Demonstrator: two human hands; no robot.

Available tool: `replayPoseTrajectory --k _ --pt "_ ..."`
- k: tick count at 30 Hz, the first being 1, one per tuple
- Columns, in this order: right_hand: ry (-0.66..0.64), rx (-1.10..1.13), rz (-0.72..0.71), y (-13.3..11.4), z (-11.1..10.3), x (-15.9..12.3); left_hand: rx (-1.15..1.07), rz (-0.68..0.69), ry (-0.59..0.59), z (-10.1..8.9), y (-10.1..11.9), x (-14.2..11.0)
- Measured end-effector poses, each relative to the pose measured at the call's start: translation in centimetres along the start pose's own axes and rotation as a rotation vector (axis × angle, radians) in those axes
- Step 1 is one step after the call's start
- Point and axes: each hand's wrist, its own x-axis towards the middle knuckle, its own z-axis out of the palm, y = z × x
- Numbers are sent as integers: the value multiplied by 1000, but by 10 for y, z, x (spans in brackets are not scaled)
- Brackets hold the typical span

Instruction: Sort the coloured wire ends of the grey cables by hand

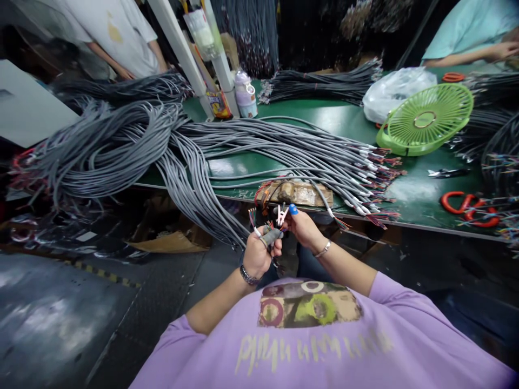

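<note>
My left hand (258, 256) is closed around the end of a grey cable (256, 231), whose thin coloured wires (252, 216) fan out above the fist. Grey wrapping (271, 236) covers a digit of this hand. Close beside it on the right, my right hand (305, 231) is pinched at the wire ends, with a blue cover (292, 209) on its thumb. What its fingertips hold is too small to make out. A small pale clip-like piece (281, 215) shows between the hands. Behind them, a worn wooden block (302, 193) sits at the table edge.
A large bundle of grey cables (259, 141) lies across the green table (328, 114) and hangs over its front edge. To the right are a green fan (430, 120), a plastic bag (399, 92) and orange-handled scissors (466, 208). A bottle (245, 94) stands behind. Two co-workers are opposite.
</note>
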Motion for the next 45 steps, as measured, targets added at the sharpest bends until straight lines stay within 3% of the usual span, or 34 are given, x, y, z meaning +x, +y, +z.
replayPoseTrajectory --k 5,14,24,29,35,45 --pt "-72 126 64 4 0 4 -20 -19 -25 0 -1 3" --pt "42 272 113 2 12 6 -14 -60 -5 2 -8 6" --pt "-87 286 226 -6 2 -5 -45 10 17 0 -6 -12" --pt "-65 250 183 -6 3 -6 -128 48 89 4 -7 -12" --pt "28 161 269 -9 10 -5 -147 50 106 7 -8 -5" --pt "19 284 241 -8 8 0 -148 -2 105 8 -12 3"
